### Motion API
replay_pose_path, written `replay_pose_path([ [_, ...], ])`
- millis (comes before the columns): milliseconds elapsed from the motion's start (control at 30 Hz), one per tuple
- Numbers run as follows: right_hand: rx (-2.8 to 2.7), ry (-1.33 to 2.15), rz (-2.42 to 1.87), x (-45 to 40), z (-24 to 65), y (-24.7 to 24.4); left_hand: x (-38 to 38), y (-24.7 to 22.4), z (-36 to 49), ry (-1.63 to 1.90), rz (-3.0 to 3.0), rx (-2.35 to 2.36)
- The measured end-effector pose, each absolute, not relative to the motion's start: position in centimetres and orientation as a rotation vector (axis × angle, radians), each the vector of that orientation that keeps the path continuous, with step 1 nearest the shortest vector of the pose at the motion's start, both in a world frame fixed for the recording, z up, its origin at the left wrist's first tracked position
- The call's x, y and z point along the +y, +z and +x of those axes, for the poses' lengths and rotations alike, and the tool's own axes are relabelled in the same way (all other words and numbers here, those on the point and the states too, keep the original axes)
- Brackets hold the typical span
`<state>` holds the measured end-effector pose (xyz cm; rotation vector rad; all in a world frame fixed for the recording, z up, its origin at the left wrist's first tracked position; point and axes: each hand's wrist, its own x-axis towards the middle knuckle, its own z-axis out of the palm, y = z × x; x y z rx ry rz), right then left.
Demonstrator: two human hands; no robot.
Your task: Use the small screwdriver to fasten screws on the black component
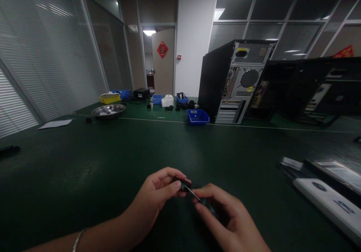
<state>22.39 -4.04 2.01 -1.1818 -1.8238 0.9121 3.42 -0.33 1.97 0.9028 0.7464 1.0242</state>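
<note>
My left hand (pixel 156 193) pinches a small dark part with a bit of green on it (pixel 184 186) between thumb and fingers; its exact kind is too small to make out. In my right hand (pixel 228 214) is a screwdriver (pixel 193 193), its dark handle partly hidden by the fingers. The thin metal shaft points up and left, and its tip meets the small part. Both hands are close together above the green tabletop (pixel 118 165).
A white box (pixel 327 203) and flat dark items lie at right. Behind stand a computer tower (pixel 217 83), a blue bin (pixel 197 117), a metal bowl (pixel 108 111), a yellow basket (pixel 109 98) and a white device (pixel 167 101). Paper (pixel 55 124) lies at far left.
</note>
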Motion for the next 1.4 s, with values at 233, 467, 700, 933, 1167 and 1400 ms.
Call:
replay_pose_path([
  [233,-1.742,1.005,-1.17,-3.8,22.3,2.3,-0.2,1.6,3.5,1.001,0.952,0.816],
  [467,-1.682,1.004,-1.215,-4.0,22.4,1.8,-0.7,1.4,3.7,0.947,1.211,0.726],
  [700,-1.761,0.969,-1.063,-4.1,22.4,2.3,-1.0,1.8,3.5,0.876,1.266,0.767],
  [933,-1.716,0.946,-1.108,-4.0,22.4,2.1,-0.2,1.0,3.4,1.025,1.019,0.664],
  [1167,-1.832,0.883,-1.034,-4.1,22.3,2.3,0.2,0.5,3.4,1.065,1.062,0.787],
  [1400,-1.888,0.797,-1.065,-4.1,22.5,2.2,-0.1,1.7,3.1,1.0,1.098,0.887],
])
